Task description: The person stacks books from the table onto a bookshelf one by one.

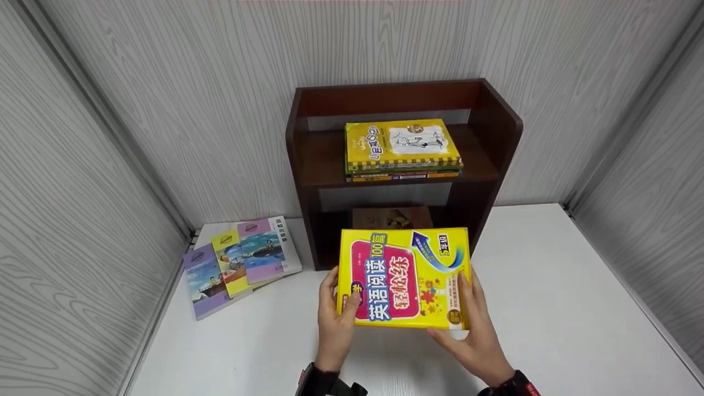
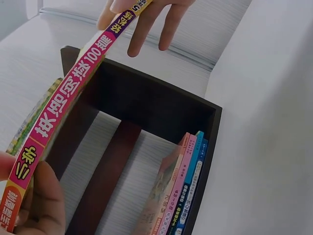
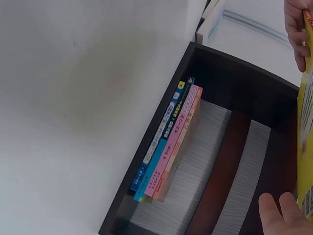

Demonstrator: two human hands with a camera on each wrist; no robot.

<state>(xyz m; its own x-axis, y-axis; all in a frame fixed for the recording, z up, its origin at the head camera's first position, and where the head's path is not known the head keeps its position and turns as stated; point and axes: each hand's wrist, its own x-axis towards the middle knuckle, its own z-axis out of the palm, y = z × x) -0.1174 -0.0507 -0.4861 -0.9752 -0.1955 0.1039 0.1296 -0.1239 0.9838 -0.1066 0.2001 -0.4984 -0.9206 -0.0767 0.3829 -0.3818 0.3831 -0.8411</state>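
Note:
A yellow book (image 1: 404,278) with a pink title panel is held above the table, in front of the shelf. My left hand (image 1: 336,330) grips its left side, with the thumb on the cover. At the opposite side, my right hand (image 1: 473,330) holds the book near its lower right corner, its thumb by the lower edge. The left wrist view shows the pink spine (image 2: 66,100) between both hands. The right wrist view catches only part of the yellow cover (image 3: 307,122) and the fingertips of the right hand (image 3: 286,218).
A dark brown two-level shelf (image 1: 294,137) stands against the back wall. Yellow comic-style books (image 1: 404,143) lie stacked on its upper level. Several books (image 2: 181,181) lie flat on the lower level. To the left, three overlapping books (image 1: 242,264) lie on the white table (image 1: 561,308).

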